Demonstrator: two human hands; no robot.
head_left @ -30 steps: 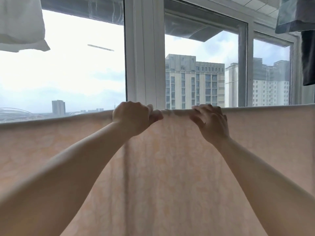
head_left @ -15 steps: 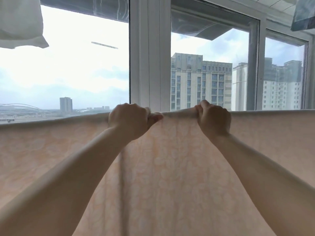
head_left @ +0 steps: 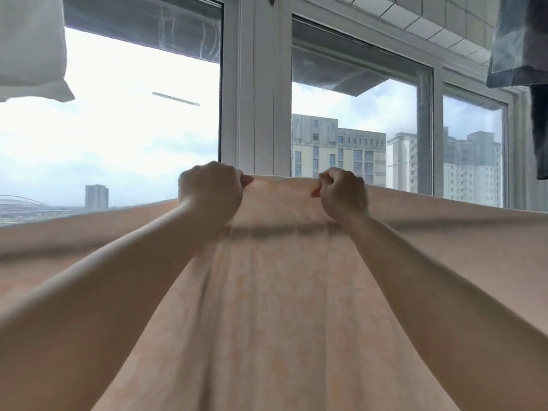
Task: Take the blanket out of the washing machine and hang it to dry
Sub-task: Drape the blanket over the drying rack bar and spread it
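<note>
Peach-coloured blanket (head_left: 275,292) spreads across the lower view, its top edge raised before the window frame (head_left: 255,84); the left hand (head_left: 212,191) and the right hand (head_left: 344,192), near each other, each grip that edge in a fist. White cloth (head_left: 29,46) hangs upper left, dark garments (head_left: 522,40) upper right

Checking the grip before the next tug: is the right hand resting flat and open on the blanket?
No, the right hand is curled into a fist, gripping the blanket at its top edge.

The wide peach patterned blanket (head_left: 281,307) blocks everything ahead below its top edge. Above it stands the white window frame (head_left: 255,84). A white hanging cloth (head_left: 29,48) crowds the upper left.
</note>
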